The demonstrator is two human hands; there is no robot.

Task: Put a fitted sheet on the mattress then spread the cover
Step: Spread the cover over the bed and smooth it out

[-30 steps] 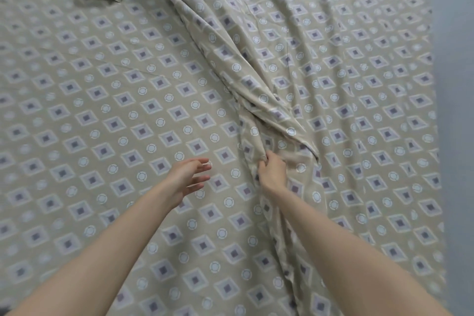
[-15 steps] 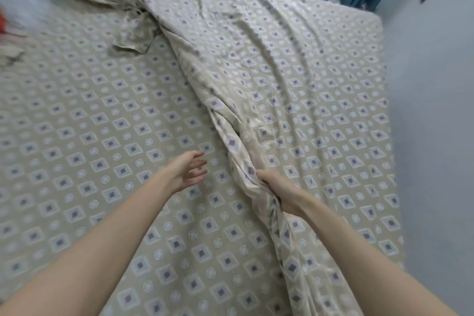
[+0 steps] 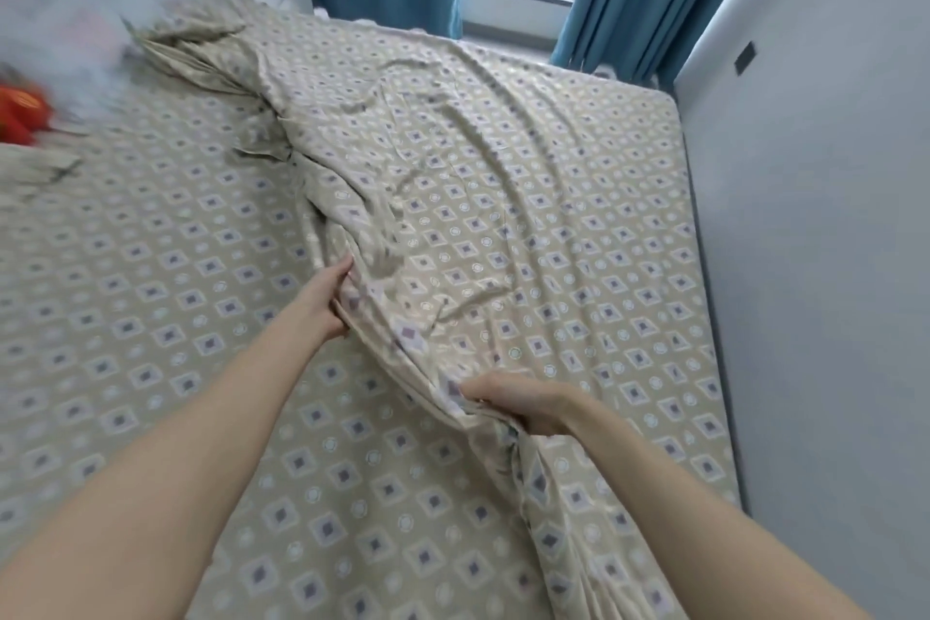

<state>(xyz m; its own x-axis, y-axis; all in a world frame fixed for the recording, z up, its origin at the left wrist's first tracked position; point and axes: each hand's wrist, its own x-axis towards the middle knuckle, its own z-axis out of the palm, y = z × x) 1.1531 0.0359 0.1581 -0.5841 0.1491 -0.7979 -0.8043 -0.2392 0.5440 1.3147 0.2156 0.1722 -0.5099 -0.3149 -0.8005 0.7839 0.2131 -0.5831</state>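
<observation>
Since half a sec ago your left hand has quit hovering over the fitted sheet and closed on the cover. Your right hand has slid back toward you along the same folded edge, and the view has tipped up.

Both hands now clamp that edge. The left has its fingers curled round the fold. The right, nearer you, is wrapped round a thicker gather of cloth.

The cover lies rumpled over the half of the bed next to the wall. Its bunched ridge runs from your hands up to the far corner away from the wall.

The fitted sheet shows bare on the half away from the wall. It looks flat and seated, so step 1 is prob. done and you're on the spread.

Why two grips along one edge: you can carry it away from the wall as a line. Pulling from one point would just rope the cloth.

Sheet & cover share a print, so holding the fold itself keeps you from losing it.

Watch the far end. It's twisted well away from the wall, near a blurred red object, and could drag.
</observation>
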